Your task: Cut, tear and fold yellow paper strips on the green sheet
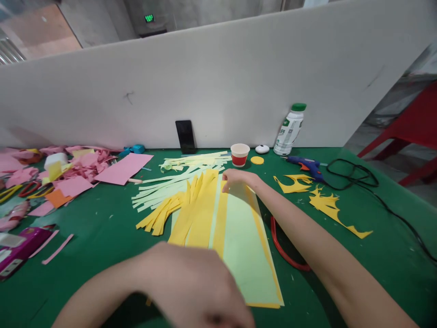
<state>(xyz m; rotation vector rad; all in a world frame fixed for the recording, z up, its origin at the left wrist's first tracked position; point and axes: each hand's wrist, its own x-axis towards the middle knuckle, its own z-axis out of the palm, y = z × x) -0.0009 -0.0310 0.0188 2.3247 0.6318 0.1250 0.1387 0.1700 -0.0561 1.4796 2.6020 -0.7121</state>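
My right hand point(235, 180) is closed in a pinch at the far end of a narrow yellow paper strip point(221, 223). The strip runs toward me over a pale green paper sheet point(244, 241), with yellow paper showing along its right and near edges. In the foreground, my left hand point(196, 282) is curled and slightly blurred over the strip's near end. Its fingertips are hidden, so whatever they hold does not show. Wider yellow paper point(204, 218) lies left of the strip, beside fringe-cut yellow strips point(164, 212) and pale green strips point(153, 193).
A paper cup point(240, 155), yellow disc point(257, 160), bottle point(290, 130) and phone point(185, 136) stand or lie along the white partition. A blue glue gun point(307, 166) trails a black cord at right, near yellow scraps point(332, 207). Pink paper point(124, 168) and scissors point(30, 188) crowd the left.
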